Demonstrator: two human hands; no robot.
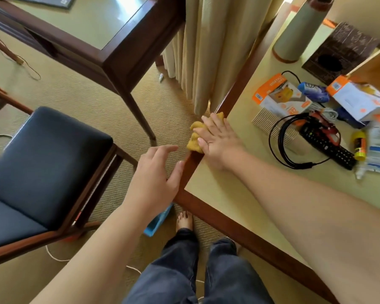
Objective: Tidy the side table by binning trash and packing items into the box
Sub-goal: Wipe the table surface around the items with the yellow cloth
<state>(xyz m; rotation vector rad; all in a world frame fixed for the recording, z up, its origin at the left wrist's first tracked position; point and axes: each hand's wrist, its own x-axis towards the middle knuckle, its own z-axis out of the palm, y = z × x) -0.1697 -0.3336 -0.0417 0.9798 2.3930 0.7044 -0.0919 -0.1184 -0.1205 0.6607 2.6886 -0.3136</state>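
The person stands at the corner of the side table, leaning over its dark wooden rim, and the right hand lies flat, fingers spread, pressing a crumpled yellow cloth against the table's edge. It looks like a wiping or sweeping hold rather than a grasp: the palm bears down on the cloth, nothing is pinched, and the cloth bulges out past the fingertips over the rim, half off the table. The left hand hangs open and empty just off the edge, a little lower and nearer the body, thumb touching or nearly touching the wood. I would guess it is cupped there to catch whatever gets pushed over, though I cannot tell if any crumbs or scraps are actually moving. The things still to be packed sit well apart from both hands, toward the far side: orange-and-white cartons, a coiled black cable, a remote, a yellow glue stick. A blue bin shows on the floor below the left wrist.
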